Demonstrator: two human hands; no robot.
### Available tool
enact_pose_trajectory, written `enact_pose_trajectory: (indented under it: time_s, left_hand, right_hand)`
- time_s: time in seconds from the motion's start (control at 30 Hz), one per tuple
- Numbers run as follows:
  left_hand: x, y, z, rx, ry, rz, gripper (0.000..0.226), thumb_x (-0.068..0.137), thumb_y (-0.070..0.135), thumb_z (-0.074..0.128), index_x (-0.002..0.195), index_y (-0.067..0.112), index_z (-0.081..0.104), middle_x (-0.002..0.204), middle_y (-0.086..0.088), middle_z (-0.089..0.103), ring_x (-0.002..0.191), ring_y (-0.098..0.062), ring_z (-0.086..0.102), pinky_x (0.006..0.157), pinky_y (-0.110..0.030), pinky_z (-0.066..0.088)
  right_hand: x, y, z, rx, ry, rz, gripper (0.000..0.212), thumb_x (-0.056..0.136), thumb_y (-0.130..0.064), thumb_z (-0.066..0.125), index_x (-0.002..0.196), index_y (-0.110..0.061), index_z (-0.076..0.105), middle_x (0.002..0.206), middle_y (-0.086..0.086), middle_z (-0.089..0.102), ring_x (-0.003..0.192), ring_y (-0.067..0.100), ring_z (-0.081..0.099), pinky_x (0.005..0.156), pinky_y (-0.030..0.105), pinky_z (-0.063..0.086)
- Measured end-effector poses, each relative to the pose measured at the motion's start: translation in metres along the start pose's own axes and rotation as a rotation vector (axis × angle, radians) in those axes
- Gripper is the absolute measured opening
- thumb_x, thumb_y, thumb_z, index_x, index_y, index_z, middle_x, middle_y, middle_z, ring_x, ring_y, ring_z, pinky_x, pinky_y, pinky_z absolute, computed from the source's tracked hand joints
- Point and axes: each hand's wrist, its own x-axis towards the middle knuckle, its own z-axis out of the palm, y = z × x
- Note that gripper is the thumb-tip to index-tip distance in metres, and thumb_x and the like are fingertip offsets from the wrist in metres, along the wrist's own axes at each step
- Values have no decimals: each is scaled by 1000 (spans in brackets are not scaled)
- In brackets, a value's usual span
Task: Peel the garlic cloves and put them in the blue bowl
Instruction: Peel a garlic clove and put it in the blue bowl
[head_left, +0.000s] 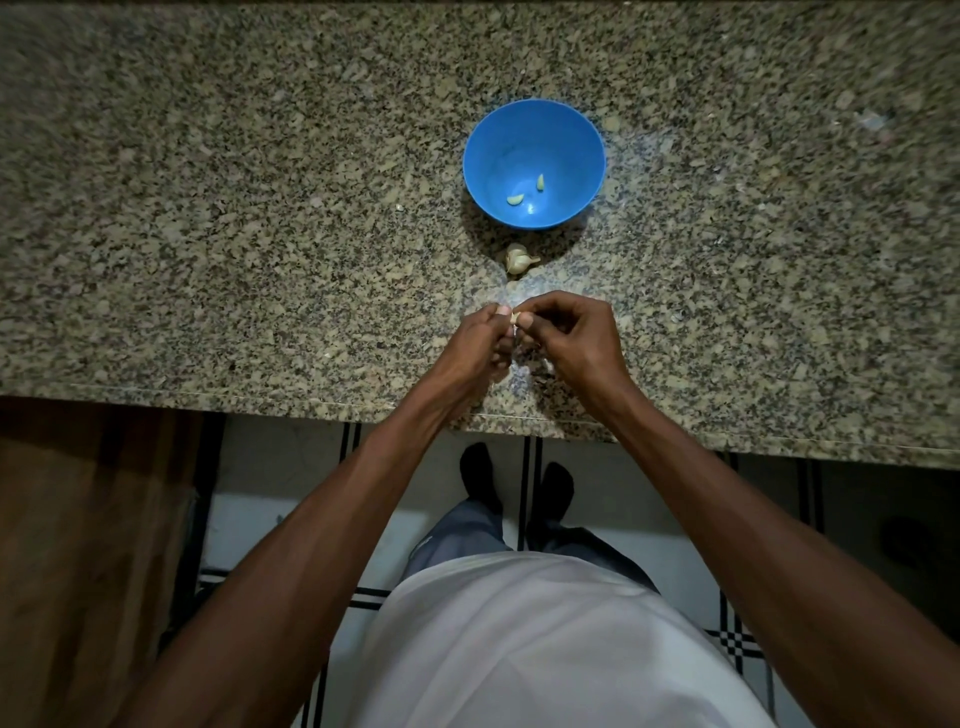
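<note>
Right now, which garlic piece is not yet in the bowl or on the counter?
The clove pinched between the left hand and right hand; two peeled cloves lie in the blue bowl.

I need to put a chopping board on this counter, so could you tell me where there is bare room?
The granite counter is bare left of the blue bowl, out to the frame's edge, and mostly bare to its right. The crowded strip runs down the middle: bowl, garlic bulb just in front of it, then both hands pinching a clove near the front edge.
</note>
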Motion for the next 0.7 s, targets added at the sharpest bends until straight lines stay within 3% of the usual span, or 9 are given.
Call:
enact_pose_trajectory:
  time_s: [0.17, 0.27, 0.37, 0.43, 0.57, 0.7]
  left_hand:
    - [-1, -2, 0, -106, -49, 37, 22, 115, 19, 33, 98, 14, 46, 55, 13, 40, 48, -4, 28, 56, -27, 22]
    - [-1, -3, 1, -154, -40, 72, 24, 115, 19, 35, 101, 12, 53, 61, 11, 48, 52, -2, 36, 57, -22, 29]
    - [-1, -2, 0, -64, 11, 85, 24, 114, 22, 40, 109, 7, 57, 67, 8, 56, 56, -3, 44, 60, -23, 35]
    - [-1, -1, -4, 16, 40, 92, 22, 112, 25, 46, 103, 8, 56, 65, 10, 63, 56, -3, 47, 60, -23, 38]
    - [0, -4, -17, 82, 126, 138, 17, 108, 21, 57, 99, 6, 57, 72, 2, 68, 62, -12, 57, 65, -33, 48]
    - [-4, -10, -25, 153, 235, 198, 8, 99, 5, 68, 104, -2, 68, 90, -16, 77, 77, -20, 73, 72, -33, 61]
  right_hand:
    - [0, 0, -3, 227, -77, 70, 11, 92, 0, 76, 103, 0, 78, 95, 15, 80, 87, 24, 76, 83, 34, 63]
    - [0, 1, -4, 258, -83, 57, 13, 92, 1, 75, 105, -1, 79, 98, 12, 80, 92, 23, 77, 83, 31, 61]
    - [-1, 1, -4, 248, -72, 37, 15, 92, -3, 77, 107, -1, 79, 99, 9, 81, 94, 23, 78, 84, 30, 61]
    - [0, 2, -4, 252, -78, 41, 15, 93, -5, 77, 107, -2, 79, 99, 9, 81, 95, 23, 78, 86, 32, 62]
    - [3, 5, -8, 264, -97, 109, 16, 93, -6, 77, 109, -4, 79, 95, 9, 81, 87, 19, 77, 82, 30, 61]
    - [4, 8, -9, 282, -113, 157, 18, 93, -5, 78, 110, -2, 78, 95, 16, 80, 84, 23, 76, 84, 36, 63]
